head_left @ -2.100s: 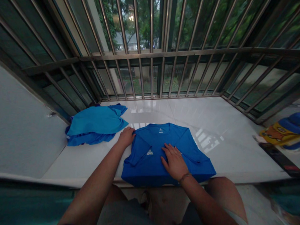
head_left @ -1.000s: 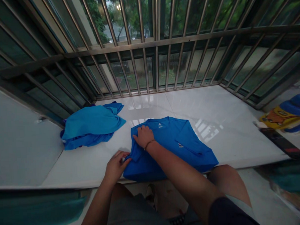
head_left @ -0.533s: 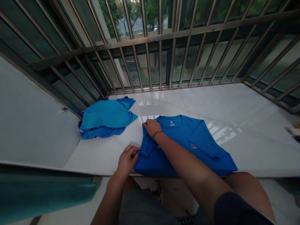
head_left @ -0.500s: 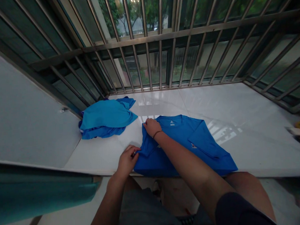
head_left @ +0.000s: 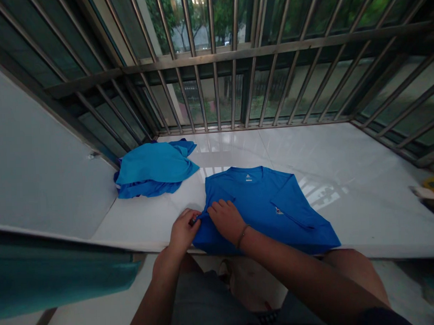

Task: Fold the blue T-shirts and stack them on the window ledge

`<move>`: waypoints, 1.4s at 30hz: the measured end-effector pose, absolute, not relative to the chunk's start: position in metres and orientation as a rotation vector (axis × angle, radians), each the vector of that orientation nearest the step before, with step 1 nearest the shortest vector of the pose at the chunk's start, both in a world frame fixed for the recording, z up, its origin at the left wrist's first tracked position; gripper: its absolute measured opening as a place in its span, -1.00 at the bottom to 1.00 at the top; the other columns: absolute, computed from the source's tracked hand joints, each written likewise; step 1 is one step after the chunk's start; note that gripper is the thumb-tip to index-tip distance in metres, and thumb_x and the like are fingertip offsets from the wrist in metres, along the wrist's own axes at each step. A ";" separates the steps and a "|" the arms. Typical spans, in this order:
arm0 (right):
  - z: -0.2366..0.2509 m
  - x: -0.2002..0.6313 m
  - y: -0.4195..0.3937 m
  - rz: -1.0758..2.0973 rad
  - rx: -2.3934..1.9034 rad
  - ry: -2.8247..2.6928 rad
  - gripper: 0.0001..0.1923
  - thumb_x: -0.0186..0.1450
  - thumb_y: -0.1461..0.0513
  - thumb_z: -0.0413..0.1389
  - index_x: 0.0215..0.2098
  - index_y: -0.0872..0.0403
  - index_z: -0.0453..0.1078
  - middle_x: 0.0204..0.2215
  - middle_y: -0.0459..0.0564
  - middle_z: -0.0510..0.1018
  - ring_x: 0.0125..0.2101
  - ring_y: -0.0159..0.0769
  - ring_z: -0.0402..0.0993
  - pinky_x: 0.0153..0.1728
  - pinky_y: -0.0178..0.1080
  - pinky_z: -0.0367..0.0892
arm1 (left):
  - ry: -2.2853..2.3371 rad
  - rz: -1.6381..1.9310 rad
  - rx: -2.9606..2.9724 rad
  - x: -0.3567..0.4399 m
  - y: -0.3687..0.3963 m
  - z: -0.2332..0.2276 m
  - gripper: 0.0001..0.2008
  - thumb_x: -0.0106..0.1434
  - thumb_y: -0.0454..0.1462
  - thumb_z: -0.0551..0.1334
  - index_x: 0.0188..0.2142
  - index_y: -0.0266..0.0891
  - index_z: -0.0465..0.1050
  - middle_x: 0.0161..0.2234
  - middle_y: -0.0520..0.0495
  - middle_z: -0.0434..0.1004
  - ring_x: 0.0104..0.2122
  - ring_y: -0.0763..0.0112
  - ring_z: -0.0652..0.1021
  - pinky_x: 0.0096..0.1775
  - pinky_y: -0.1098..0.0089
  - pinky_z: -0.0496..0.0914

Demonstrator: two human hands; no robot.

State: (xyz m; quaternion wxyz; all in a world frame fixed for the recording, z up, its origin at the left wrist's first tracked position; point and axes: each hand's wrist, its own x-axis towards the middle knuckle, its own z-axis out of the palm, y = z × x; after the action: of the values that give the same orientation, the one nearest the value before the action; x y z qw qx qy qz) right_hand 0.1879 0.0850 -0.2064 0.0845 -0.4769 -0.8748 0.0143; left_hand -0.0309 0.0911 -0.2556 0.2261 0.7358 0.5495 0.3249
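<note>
A blue t-shirt point(head_left: 265, 203) lies front-up on the white marble ledge point(head_left: 347, 176), both sleeves folded inward. My left hand point(head_left: 182, 228) pinches the tip of the shirt's left folded sleeve at the near left edge. My right hand point(head_left: 226, 219) presses flat on the same sleeve fold, right beside my left hand. A thin bracelet sits on my right wrist. The shirt's lower hem hangs over the ledge's front edge.
A heap of lighter blue clothes point(head_left: 154, 167) lies on the ledge at the back left. Metal window bars point(head_left: 231, 75) close off the back and right sides. A grey wall panel point(head_left: 34, 175) stands at the left. A yellow object point(head_left: 433, 184) shows at the far right.
My right hand slid from the shirt's left shoulder near the collar down to the sleeve fold beside my left hand. My left hand stayed pinching the sleeve tip.
</note>
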 end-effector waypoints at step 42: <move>-0.203 0.158 0.231 0.430 -2.050 -2.168 -0.62 0.65 0.01 -0.04 0.23 0.10 0.32 0.06 0.27 0.67 0.02 -0.08 0.67 -0.08 -0.19 0.45 | 1.556 0.623 2.499 -0.017 0.074 -0.249 -0.87 0.47 -0.19 0.30 -0.25 -0.09 0.56 -0.26 -0.12 0.60 -0.18 0.07 0.58 -0.11 0.10 0.42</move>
State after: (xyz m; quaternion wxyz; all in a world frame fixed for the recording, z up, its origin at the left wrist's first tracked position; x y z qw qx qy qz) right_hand 0.1578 0.2309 -0.2029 0.0635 -0.6787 -0.7177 0.1422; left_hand -0.0169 0.0739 -0.2485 0.0662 0.8287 0.5158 0.2067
